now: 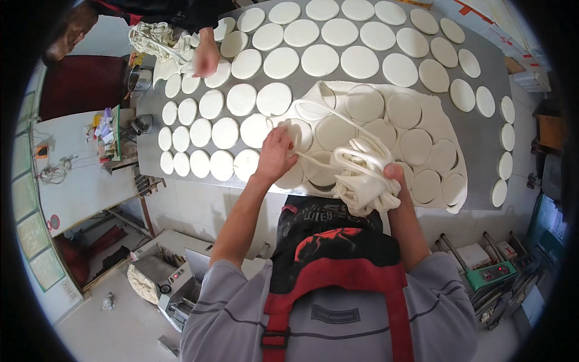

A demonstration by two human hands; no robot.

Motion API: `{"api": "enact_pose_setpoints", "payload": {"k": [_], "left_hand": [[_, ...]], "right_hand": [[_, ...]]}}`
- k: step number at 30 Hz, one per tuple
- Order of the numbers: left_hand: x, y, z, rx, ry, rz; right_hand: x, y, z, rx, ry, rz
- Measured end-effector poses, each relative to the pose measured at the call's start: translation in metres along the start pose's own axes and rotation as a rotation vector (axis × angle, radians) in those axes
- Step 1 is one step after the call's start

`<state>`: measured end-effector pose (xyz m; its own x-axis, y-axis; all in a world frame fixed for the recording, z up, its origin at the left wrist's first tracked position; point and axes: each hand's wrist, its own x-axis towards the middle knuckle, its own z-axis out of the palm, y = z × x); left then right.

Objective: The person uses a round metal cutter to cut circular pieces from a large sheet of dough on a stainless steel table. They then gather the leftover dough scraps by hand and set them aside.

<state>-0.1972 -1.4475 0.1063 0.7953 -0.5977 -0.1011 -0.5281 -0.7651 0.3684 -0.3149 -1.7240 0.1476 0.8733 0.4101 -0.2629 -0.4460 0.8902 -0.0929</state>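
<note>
A large bundle of dough scraps (365, 176) hangs in my right hand (398, 181), at the near edge of the grey metal table (484, 181). My left hand (277, 151) is over the dough discs left of it, its fingers at a thin strand of dough (312, 159) that runs to the bundle; whether they grip it cannot be told. Beneath and beyond the bundle lies a rolled dough sheet (434, 108) with round cuts in it, its far left part lifted in a fold. Rows of separate dough discs (273, 99) lie to the left and beyond.
Across the table at the far left, a co-worker's hand (206, 61) is beside another heap of dough scraps (158, 43). A metal pot (141, 78) stands by the table's left end. Machines stand below left and right, among them a green control box (493, 275).
</note>
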Motion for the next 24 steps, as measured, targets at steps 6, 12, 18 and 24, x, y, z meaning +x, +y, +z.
{"api": "enact_pose_setpoints", "payload": {"k": [6, 12, 18, 24], "left_hand": [[0.006, -0.066, -0.026, -1.446, 0.432, -0.68], [0.049, -0.063, -0.017, -0.079, 0.12, -0.442], [0.061, -0.053, -0.02, -0.014, -0.175, -0.454], [0.086, -0.092, -0.077, -0.905, 0.294, -0.492]], "right_hand": [[0.001, -0.01, -0.006, -0.233, 0.092, 0.056], [0.003, 0.021, 0.015, -0.344, 0.155, -0.02], [0.003, 0.05, 0.044, -0.426, 0.16, -0.021], [0.016, 0.074, 0.035, -0.685, 0.267, -0.03]]}}
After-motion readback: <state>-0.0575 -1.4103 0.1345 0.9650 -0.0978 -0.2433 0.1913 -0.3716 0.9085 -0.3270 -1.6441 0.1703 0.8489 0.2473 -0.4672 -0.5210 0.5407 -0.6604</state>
